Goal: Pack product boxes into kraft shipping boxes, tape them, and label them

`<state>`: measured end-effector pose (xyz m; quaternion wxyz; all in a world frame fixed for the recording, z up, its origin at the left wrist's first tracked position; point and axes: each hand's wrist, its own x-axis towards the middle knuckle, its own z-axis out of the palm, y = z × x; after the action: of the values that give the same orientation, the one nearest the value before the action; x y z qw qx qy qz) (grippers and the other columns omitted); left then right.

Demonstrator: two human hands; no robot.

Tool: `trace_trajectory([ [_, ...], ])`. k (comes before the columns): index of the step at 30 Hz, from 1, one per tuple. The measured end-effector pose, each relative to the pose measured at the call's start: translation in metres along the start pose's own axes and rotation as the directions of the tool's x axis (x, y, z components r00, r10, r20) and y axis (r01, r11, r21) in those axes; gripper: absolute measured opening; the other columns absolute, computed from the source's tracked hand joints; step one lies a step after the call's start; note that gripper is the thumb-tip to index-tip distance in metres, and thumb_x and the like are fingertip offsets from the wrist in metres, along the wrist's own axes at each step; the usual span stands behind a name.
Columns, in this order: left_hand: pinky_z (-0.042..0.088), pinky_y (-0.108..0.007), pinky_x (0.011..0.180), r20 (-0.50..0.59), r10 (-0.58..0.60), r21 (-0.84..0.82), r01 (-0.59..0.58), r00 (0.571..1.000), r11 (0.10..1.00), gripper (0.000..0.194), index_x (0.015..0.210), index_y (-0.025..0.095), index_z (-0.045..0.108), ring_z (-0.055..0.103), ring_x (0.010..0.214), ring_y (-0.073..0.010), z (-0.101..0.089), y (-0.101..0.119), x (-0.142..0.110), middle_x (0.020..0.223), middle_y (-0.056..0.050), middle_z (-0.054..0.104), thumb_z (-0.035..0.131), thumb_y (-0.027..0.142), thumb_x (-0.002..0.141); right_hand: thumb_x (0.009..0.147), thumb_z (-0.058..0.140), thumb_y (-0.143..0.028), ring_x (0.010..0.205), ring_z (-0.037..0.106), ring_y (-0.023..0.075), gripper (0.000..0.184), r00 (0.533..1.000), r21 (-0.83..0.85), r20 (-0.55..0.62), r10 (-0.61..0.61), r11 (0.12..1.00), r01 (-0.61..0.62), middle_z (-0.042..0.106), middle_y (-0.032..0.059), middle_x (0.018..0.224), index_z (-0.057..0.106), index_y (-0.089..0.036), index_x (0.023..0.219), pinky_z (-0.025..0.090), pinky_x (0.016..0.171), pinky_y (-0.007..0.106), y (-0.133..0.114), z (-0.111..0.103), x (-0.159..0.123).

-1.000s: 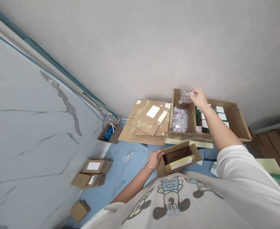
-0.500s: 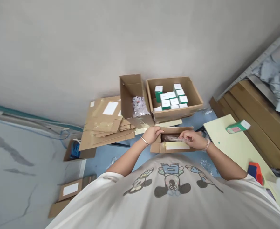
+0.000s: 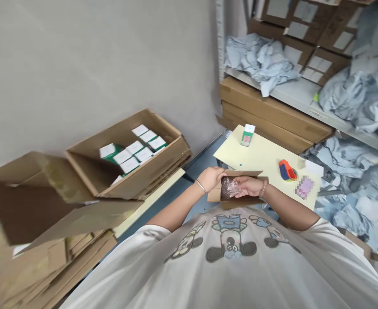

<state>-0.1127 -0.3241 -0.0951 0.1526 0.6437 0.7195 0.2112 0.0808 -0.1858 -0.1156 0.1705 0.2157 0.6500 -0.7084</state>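
Note:
In front of my body is a small open cardboard box, its flaps spread. My left hand grips the box's left upper edge, thumb toward the inside. My right hand reaches into the opening, its fingers closed on crinkled clear plastic wrap. What the wrap encloses, if anything, I cannot make out. Beyond the box, a green-and-white carton stands on the pale yellow table.
On the left, a large carton holds several green-and-white boxes; another open carton and flattened cardboard lie nearer. A tape dispenser sits on the yellow table. Shelving with crumpled grey-blue material stands to the right.
My view and body have turned right, toward the yellow table and shelves. The small box has come along in my hands. More of the plastic wrap now shows under my right hand.

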Motion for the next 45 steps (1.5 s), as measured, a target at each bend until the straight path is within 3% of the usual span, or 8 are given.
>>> trace_trajectory([
  [3, 0.045, -0.028, 0.072, -0.008, 0.057, 0.001, -0.057, 0.998, 0.998, 0.03, 0.077, 0.02, 0.064, 0.063, 0.076, -0.019, 0.017, 0.016, 0.041, 0.074, -0.003, 0.064, 0.055, 0.031, 0.103, 0.094, 0.063, -0.032, 0.089, 0.074, 0.023, 0.015, 0.951, -0.068, -0.293, 0.102, 0.99, -0.127, 0.073, 0.0097, 0.09, 0.065, -0.019, 0.101, 0.06, 0.084, 0.037, 0.026, -0.034, -0.024],
  [10, 0.046, -0.028, 0.075, 0.004, 0.154, -0.022, -0.153, 0.988, 0.988, 0.028, 0.078, 0.02, 0.064, 0.063, 0.077, -0.0189, 0.06, 0.035, 0.118, 0.077, -0.004, 0.064, 0.057, 0.031, 0.103, 0.099, 0.041, -0.01, 0.118, 0.063, 0.0338, 0.032, 0.553, -0.533, -0.821, -0.145, 0.542, -0.649, 0.061, 0.0291, 0.13, 0.062, -0.006, 0.123, 0.052, 0.093, 0.042, 0.038, -0.074, -0.062],
  [13, 0.046, -0.028, 0.074, 0.054, 0.149, -0.017, -0.149, 0.987, 0.989, 0.025, 0.081, 0.02, 0.065, 0.064, 0.078, -0.0191, 0.075, 0.023, 0.148, 0.078, -0.004, 0.066, 0.057, 0.029, 0.103, 0.102, 0.039, -0.015, 0.112, 0.065, 0.0288, 0.031, 0.652, -0.656, -0.726, -0.217, 0.503, -0.562, 0.069, 0.0213, 0.119, 0.064, -0.011, 0.12, 0.05, 0.093, 0.037, 0.041, -0.082, -0.06],
  [18, 0.047, -0.028, 0.077, 0.16, 0.182, -0.042, -0.178, 0.97, 0.983, 0.025, 0.081, 0.019, 0.067, 0.066, 0.083, -0.0196, 0.092, -0.014, 0.201, 0.083, -0.005, 0.07, 0.058, 0.029, 0.102, 0.102, 0.046, -0.022, 0.116, 0.069, 0.0279, 0.036, 0.896, -0.681, -0.443, 0.024, 0.641, -0.354, 0.074, 0.0154, 0.124, 0.07, -0.016, 0.128, 0.05, 0.1, 0.035, 0.067, -0.111, -0.022],
  [24, 0.05, -0.029, 0.082, 0.304, 0.11, -0.086, -0.088, 0.946, 0.992, 0.02, 0.086, 0.018, 0.071, 0.07, 0.09, -0.0212, 0.111, -0.05, 0.262, 0.095, -0.007, 0.076, 0.057, 0.025, 0.1, 0.101, 0.047, -0.023, 0.142, 0.053, 0.0267, 0.053, 0.842, -0.504, -0.52, 0.145, 0.744, -0.439, 0.055, 0.0127, 0.155, 0.053, -0.017, 0.153, 0.041, 0.117, 0.038, 0.084, -0.146, 0.032],
  [32, 0.053, -0.035, 0.082, 0.378, 0.004, 0.086, -0.039, 0.926, 0.996, 0.031, 0.123, 0.017, 0.067, 0.074, 0.094, -0.028, 0.128, -0.079, 0.297, 0.104, -0.014, 0.077, 0.055, 0.036, 0.102, 0.083, 0.061, -0.004, 0.084, 0.07, 0.0206, 0.02, 0.802, -0.528, -0.586, -0.117, 0.806, -0.268, 0.077, 0.006, 0.087, 0.075, -0.018, 0.086, 0.055, 0.083, 0.032, 0.026, -0.184, 0.06],
  [38, 0.052, -0.04, 0.096, 0.195, 0.07, 0.085, -0.088, 0.978, 0.993, 0.031, 0.128, 0.016, 0.065, 0.068, 0.118, -0.0287, 0.137, -0.081, 0.278, 0.138, -0.018, 0.066, 0.049, 0.022, 0.102, 0.082, 0.075, -0.018, 0.129, 0.058, 0.0279, 0.061, 0.559, -0.577, -0.724, -0.404, 0.798, -0.172, 0.059, 0.0185, 0.142, 0.055, -0.014, 0.14, 0.046, 0.11, 0.044, -0.048, -0.263, 0.115],
  [45, 0.047, -0.051, 0.107, 0.224, 0.28, -0.062, -0.273, 0.934, 0.96, 0.032, 0.126, 0.027, 0.071, 0.057, 0.131, -0.0313, 0.136, -0.092, 0.248, 0.138, -0.012, 0.066, 0.05, 0.024, 0.102, 0.07, 0.091, -0.027, 0.123, 0.06, 0.0283, 0.094, 0.768, -0.544, -0.621, -0.158, 0.793, -0.277, 0.053, 0.0223, 0.146, 0.042, -0.011, 0.149, 0.047, 0.108, 0.037, -0.048, -0.284, 0.185],
])
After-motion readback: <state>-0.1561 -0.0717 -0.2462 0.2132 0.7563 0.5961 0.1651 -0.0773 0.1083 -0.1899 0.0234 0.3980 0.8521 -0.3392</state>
